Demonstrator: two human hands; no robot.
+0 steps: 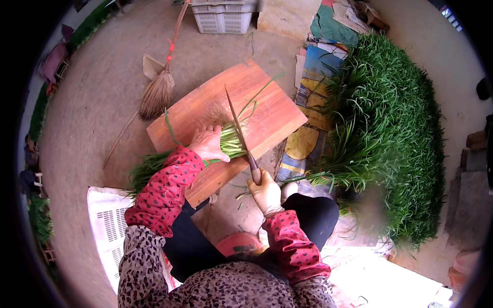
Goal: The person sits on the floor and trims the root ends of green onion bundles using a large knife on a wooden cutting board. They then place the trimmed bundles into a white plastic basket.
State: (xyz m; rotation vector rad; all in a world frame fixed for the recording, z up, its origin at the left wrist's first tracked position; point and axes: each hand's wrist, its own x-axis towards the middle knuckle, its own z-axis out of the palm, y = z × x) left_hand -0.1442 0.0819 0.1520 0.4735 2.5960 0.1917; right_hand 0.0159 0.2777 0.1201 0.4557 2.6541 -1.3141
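Note:
My bare left hand (208, 144) presses a bundle of green chives (230, 139) down on a wooden board (273, 111), its thumb along the near side. The pale cut stems point right, and the leaves hang past the board's left edge under my forearm. In my gloved right hand (266, 192) is the wooden handle of a long pointed knife (238, 129). Its narrow blade crosses the board just at the stem ends, tip pointing away from me. Whether the blade touches the stems, I cannot tell. A few loose green leaves (252, 104) lie on the board beyond the knife.
A large heap of chives (389, 127) lies on printed sheets (308, 115) to the right. A straw broom (158, 94) and a dustpan (152, 66) are beyond the board's left side. White plastic crates (223, 21) stand at the back; another crate (106, 219) sits by my left leg.

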